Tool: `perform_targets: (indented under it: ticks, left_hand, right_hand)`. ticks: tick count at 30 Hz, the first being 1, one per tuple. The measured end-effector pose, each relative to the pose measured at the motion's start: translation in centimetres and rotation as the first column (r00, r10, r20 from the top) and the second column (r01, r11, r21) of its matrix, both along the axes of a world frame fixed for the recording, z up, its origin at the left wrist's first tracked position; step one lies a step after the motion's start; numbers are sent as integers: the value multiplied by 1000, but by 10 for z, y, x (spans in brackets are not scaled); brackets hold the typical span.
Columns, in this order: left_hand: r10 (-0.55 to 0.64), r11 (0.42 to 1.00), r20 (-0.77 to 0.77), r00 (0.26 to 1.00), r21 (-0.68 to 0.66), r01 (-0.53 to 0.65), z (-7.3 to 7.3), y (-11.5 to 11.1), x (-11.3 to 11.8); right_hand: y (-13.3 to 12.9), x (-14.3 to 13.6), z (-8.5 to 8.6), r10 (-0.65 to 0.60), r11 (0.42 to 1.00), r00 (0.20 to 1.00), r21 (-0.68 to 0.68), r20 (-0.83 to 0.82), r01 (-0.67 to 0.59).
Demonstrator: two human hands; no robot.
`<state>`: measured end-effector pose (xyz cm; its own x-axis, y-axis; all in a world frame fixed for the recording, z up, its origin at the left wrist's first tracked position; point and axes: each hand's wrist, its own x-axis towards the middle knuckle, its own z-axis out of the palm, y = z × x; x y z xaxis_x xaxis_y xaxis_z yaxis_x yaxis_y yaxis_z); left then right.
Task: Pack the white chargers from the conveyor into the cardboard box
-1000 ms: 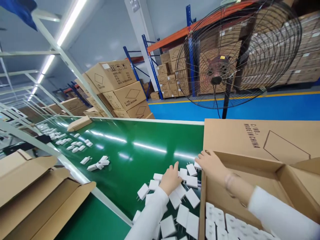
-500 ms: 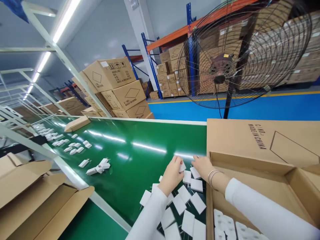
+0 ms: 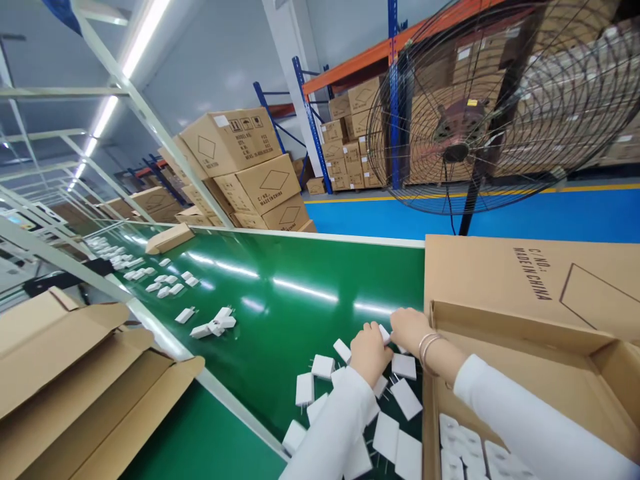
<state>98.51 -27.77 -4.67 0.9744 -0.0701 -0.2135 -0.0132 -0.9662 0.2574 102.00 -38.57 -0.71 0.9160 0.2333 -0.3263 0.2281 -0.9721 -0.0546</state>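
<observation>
My left hand (image 3: 371,352) is closed around a white plug-in charger (image 3: 385,335), gripped at its fingertips. Close against it on the right, my right hand (image 3: 409,329) has its fingers curled down by the same charger; what they grip is hidden. Around and below both hands lie several more white chargers (image 3: 406,399) with thin metal pins, loose on the green conveyor belt (image 3: 270,340). To the right stands an open cardboard box (image 3: 505,360), with white chargers (image 3: 457,443) packed in rows at its near end. My right forearm crosses over this box.
Further left on the belt are more chargers (image 3: 215,325) and a folded cardboard piece (image 3: 170,238). Open cartons (image 3: 100,373) stand at the near left. Beyond the belt are stacked boxes (image 3: 260,187) and a large caged fan (image 3: 457,150).
The view has swung slightly left. My left hand has moved toward my right hand with the charger, and the two are now nearly touching. Some loose chargers on the belt have shifted.
</observation>
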Motion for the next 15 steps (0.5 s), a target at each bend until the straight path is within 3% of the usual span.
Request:
perform_targets:
  ticks: [5, 10, 11, 13, 14, 15]
  left_hand:
    - [-67, 996, 10, 998, 56, 67, 11, 15, 3]
    - [-39, 999, 13, 999, 14, 39, 19, 27, -3]
    - [-54, 998, 30, 998, -31, 55, 21, 29, -7]
    - [-99, 960, 72, 993, -257, 114, 28, 30, -21]
    - [-116, 894, 94, 989, -423, 145, 32, 30, -31]
    - [-123, 786, 117, 985, -595, 169, 35, 29, -42]
  right_hand:
    - [8, 3, -8, -66, 994, 997, 88, -42, 70]
    - [-15, 0, 7, -44, 944, 999, 327, -17, 47]
    - [-23, -6, 12, -25, 916, 1000, 401, -18, 30]
    - [-39, -29, 24, 14, 835, 999, 549, -52, 17]
    - [-47, -45, 30, 7, 751, 992, 656, -123, 76]
    - [-53, -63, 34, -6, 643, 978, 749, -207, 163]
